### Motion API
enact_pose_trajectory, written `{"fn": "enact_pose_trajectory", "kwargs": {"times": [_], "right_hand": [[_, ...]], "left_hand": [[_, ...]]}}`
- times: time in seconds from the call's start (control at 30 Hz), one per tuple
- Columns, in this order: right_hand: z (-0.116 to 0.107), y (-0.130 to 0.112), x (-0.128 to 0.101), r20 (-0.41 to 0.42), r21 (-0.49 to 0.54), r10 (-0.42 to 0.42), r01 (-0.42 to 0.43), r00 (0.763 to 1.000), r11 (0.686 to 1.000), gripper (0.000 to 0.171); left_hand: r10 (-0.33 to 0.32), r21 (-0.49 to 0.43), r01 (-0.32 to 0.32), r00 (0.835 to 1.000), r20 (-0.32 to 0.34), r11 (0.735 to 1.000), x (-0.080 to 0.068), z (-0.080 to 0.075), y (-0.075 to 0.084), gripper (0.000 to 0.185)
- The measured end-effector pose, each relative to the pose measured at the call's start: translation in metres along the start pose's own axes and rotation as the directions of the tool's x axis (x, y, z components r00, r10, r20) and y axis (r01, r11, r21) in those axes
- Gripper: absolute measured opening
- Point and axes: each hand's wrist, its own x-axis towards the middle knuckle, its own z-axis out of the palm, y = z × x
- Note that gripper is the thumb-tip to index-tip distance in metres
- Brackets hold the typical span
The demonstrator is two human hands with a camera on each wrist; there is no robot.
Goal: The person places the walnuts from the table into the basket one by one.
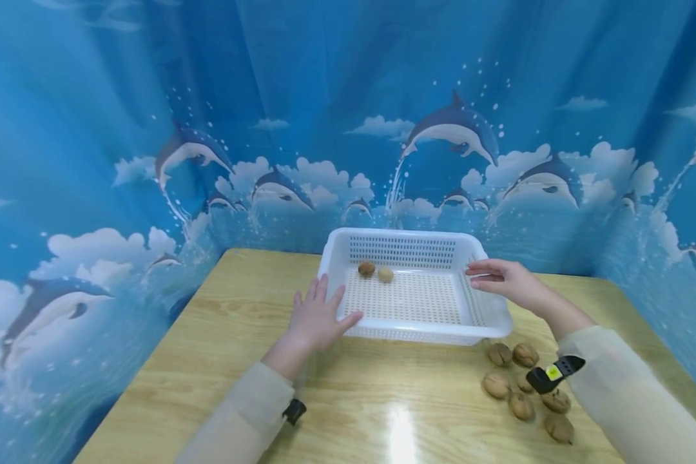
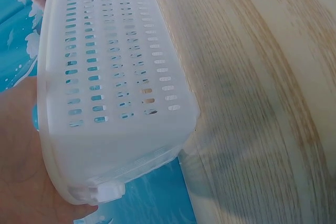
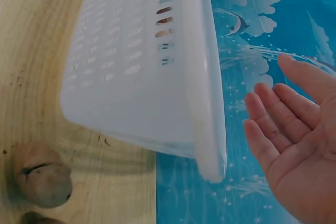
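Note:
A white plastic basket with slotted walls stands on the table. Inside, towards its left end, lie a brown walnut and a paler round one. My left hand rests on the basket's front left corner with fingers spread; in the left wrist view, the palm edge lies along the rim. Over the basket's right end hovers my right hand, its fingers loosely extended and nothing in it. From the right wrist, that hand shows its bare palm, apart from the rim.
Several walnuts lie in a loose group on the table, in front of the basket's right corner and beside my right sleeve. A blue dolphin-print curtain hangs close behind the table and along both sides.

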Motion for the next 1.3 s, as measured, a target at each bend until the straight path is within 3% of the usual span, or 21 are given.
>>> {"fn": "enact_pose_trajectory", "kwargs": {"times": [0.33,0.6,0.97,1.3], "right_hand": [[0.000,0.023,-0.035,-0.086,0.060,-0.003,0.009,0.996,0.998,0.057],[0.000,0.045,-0.058,-0.139,0.005,-0.004,0.005,0.990,1.000,0.053],[0.004,0.085,-0.081,-0.114,-0.041,0.065,-0.070,0.991,0.997,0.056],[0.015,0.114,-0.090,0.010,-0.025,0.129,-0.128,0.992,0.991,0.059]], "left_hand": [[-0.011,-0.018,0.011,1.000,0.006,1.000,-0.002,-0.003,0.000,0.077],[-0.008,-0.006,0.008,1.000,0.003,1.000,-0.001,-0.002,-0.001,0.078],[-0.002,-0.010,0.002,1.000,0.006,1.000,0.000,0.000,0.000,0.079],[-0.003,-0.007,0.003,1.000,0.006,1.000,-0.001,-0.001,0.001,0.080]]}}
